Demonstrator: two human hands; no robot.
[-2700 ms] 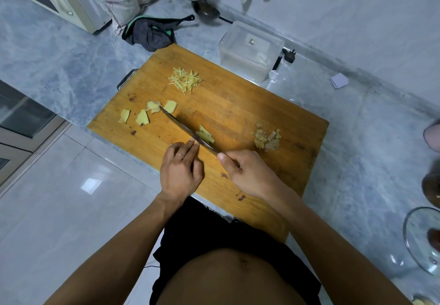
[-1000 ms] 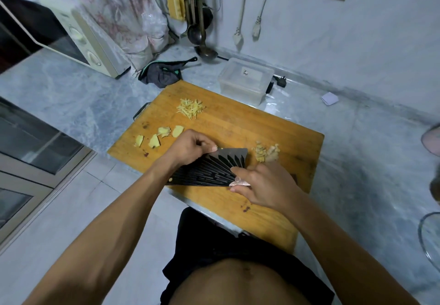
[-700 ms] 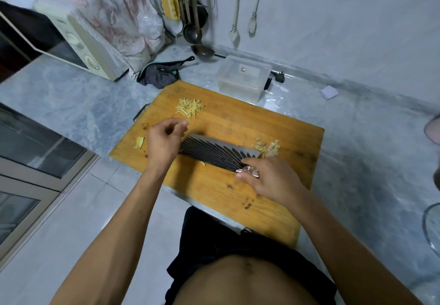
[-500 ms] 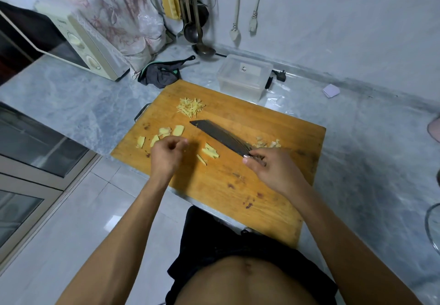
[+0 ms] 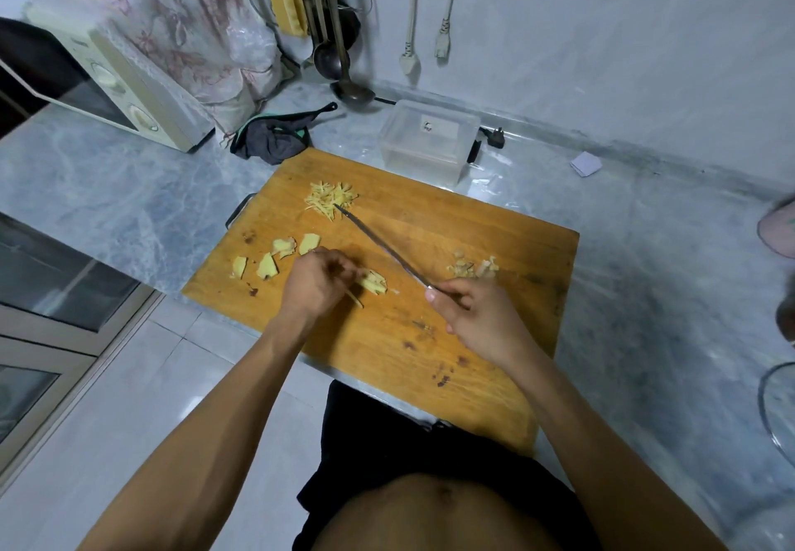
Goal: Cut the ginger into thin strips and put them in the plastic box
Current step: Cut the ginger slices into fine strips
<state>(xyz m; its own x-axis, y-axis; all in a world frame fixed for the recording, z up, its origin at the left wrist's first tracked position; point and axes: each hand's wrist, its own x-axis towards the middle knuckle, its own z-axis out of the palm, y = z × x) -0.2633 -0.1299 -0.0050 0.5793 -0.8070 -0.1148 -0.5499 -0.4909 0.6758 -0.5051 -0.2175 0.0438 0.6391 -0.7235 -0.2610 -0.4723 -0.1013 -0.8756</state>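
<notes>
Single head-worn view, steeply down and forward, close over cutting board [image 5: 451, 227].

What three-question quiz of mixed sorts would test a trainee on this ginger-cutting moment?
1. True or false: the plastic box stands on the cutting board.
2. Which hand holds the knife? A left, B right.
3. Fill in: the pile of cut strips lies by the knife's ____.

Key: 1 false, it stands on the counter beyond the board. 2 B, the right hand; the left hand touches ginger pieces. 3 tip.
</notes>
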